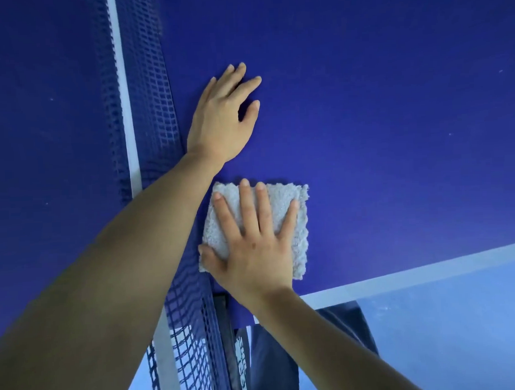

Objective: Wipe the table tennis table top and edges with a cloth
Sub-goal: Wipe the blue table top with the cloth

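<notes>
A folded white fluffy cloth (292, 222) lies flat on the dark blue table tennis table top (378, 103), close to the net and the near side edge. My right hand (252, 241) presses down on the cloth with straight, spread fingers, thumb at the cloth's left edge. My left hand (224, 117) rests flat on the bare table top just beyond the cloth, right beside the net, its fingers spread.
The blue net (151, 111) with its white top band runs from top left down to the bottom centre, under my left forearm. A white side line (428, 269) marks the table's near edge at right. The black net post clamp (222, 318) sits at that edge; light blue floor lies below.
</notes>
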